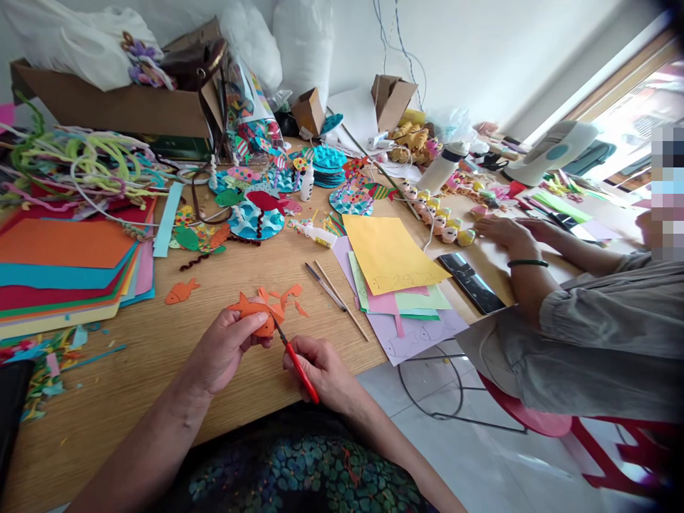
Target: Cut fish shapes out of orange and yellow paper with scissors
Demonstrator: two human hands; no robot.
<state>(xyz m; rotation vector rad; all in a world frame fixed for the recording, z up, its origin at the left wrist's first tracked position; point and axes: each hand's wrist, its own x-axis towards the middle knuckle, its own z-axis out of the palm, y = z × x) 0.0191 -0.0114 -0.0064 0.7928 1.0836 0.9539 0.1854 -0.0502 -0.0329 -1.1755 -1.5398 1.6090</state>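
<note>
Between the thumb and fingers of my left hand (227, 345) is an orange paper fish (263, 326), partly hidden by the thumb. My right hand (321, 367) is closed round the red handles of a pair of scissors (300, 372). The dark blades point up and left and meet the fish's edge. Orange paper scraps (291, 293) lie just beyond the fish. A second orange paper fish (182, 291) rests flat on the table, to the left of my left hand.
Stacked coloured paper (64, 242) sits left, near loose cuttings (50, 374). Right of my hands lie a pencil, a thin stick and yellow paper (392, 249) with drawn fish. Blue paper sea decorations (256, 217) stand behind. A co-worker's hands (507, 235) are at the right, near a phone (470, 283).
</note>
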